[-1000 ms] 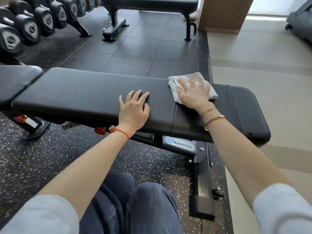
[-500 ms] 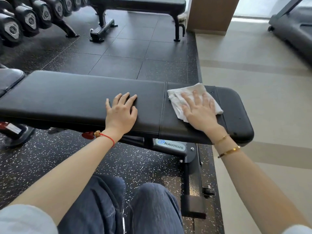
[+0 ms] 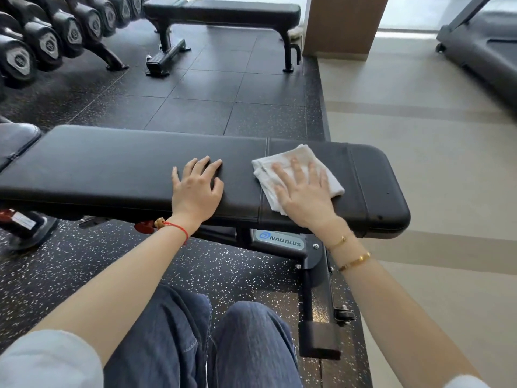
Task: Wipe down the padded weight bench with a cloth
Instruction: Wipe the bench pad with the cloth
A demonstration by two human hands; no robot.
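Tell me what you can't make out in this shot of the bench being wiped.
Head view only:
- Part of the cloth and the pad beneath it: covered by the right hand.
- Bench left end: cut off by the frame edge.
- Whether the pad is clean or damp: glare on the black vinyl hides it.
- Right fingers: motion-blurred.
- Dumbbell markings: too small to read.

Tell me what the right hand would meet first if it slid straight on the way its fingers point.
The right hand, flat on the cloth, points toward the bench's far edge. It would likely run off that edge; beyond lies only floor, though depth is hard to judge.
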